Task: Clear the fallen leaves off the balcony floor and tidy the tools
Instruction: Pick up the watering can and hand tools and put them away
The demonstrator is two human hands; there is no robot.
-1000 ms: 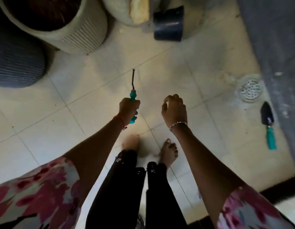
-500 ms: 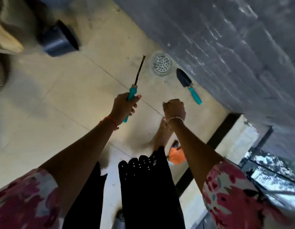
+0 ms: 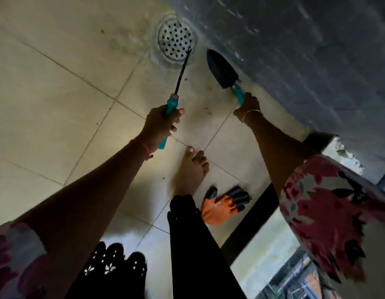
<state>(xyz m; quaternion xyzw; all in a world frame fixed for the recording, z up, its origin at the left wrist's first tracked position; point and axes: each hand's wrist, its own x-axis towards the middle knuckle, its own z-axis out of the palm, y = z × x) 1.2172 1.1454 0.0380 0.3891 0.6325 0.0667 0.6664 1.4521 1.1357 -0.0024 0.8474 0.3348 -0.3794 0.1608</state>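
My left hand [image 3: 160,124] grips the teal handle of a thin dark-shafted garden tool [image 3: 180,76], its tip pointing toward the floor drain. My right hand [image 3: 248,104] has its fingers curled round the teal handle of a small dark trowel [image 3: 222,70] that lies on the pale tiled floor [image 3: 57,93] at the foot of the grey wall. The trowel blade points away from me, beside the drain. No leaves show on the tiles in view.
A round perforated drain cover [image 3: 175,38] sits in the floor by the grey wall [image 3: 305,50]. An orange glove with dark fingertips [image 3: 223,206] lies beside my bare foot [image 3: 190,171]. A dark threshold strip [image 3: 252,221] runs at the lower right.
I have moved toward the wall and drain. My right hand, held curled and empty before, has reached down and taken the trowel's handle. The left hand still holds the thin tool.
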